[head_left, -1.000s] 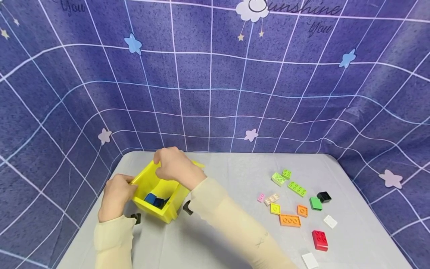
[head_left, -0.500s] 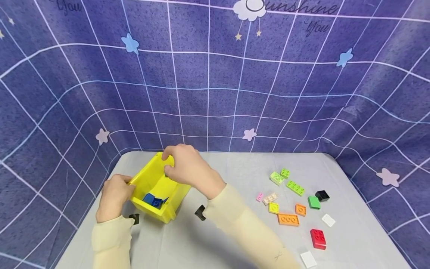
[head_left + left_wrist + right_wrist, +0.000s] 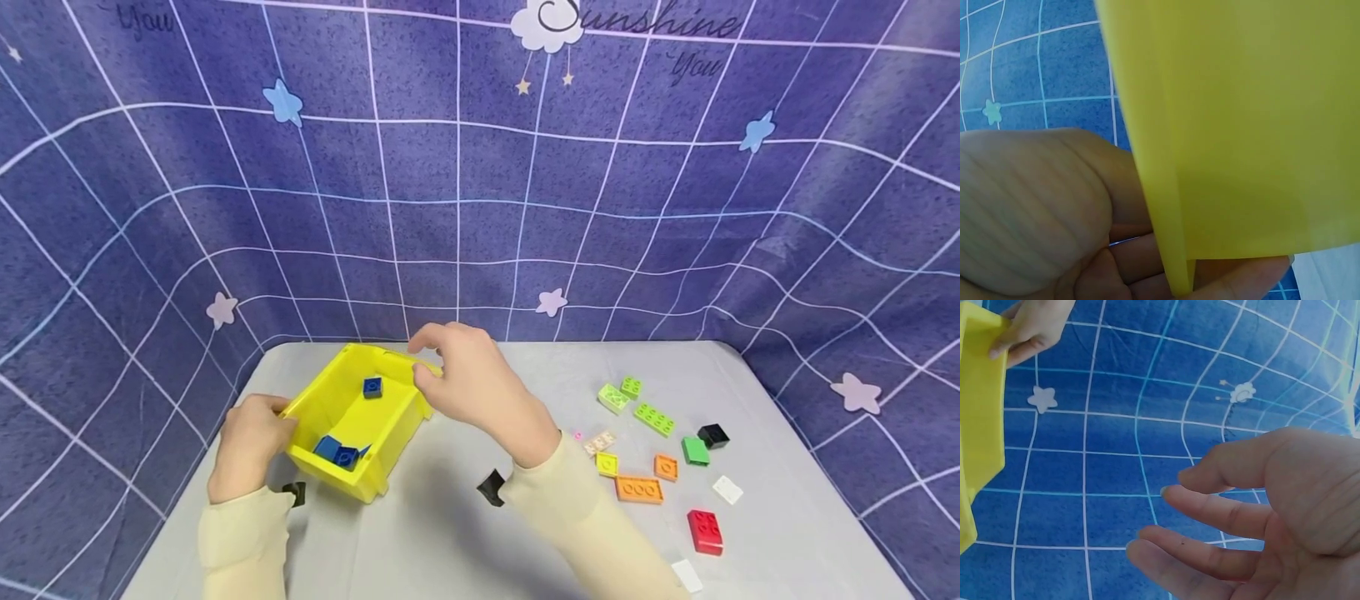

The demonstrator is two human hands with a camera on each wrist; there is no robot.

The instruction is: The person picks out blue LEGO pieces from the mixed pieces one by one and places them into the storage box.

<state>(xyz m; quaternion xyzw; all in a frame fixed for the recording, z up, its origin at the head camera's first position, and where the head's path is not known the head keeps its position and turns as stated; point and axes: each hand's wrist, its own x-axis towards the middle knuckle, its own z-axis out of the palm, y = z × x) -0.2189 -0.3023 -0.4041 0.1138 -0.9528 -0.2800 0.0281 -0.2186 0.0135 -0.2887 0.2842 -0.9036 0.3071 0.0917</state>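
Observation:
A yellow bin (image 3: 397, 437) sits at the left of the table, tilted slightly toward me. My left hand (image 3: 252, 437) grips its left rim; the left wrist view shows thumb and fingers on either side of the yellow wall (image 3: 1260, 156). Inside, a small dark blue brick (image 3: 372, 387) lies toward the far end. Several blue bricks (image 3: 346, 457) are gathered at the near end. Just right of the bin's far corner, my right hand (image 3: 476, 375) hovers with nothing in it. In the right wrist view its fingers (image 3: 1216, 512) are loosely bent and spread apart.
Loose bricks are scattered over the right side: lime green (image 3: 655, 419), orange (image 3: 640, 489), red (image 3: 705, 532), green (image 3: 695, 451), black (image 3: 713, 436) and white (image 3: 727, 489). A blue patterned cloth (image 3: 480, 225) walls the table's back and sides.
My right hand has left the bin, moving right, and its fingers have spread. The small dark blue brick now shows at the bin's far end. My left hand keeps its grip.

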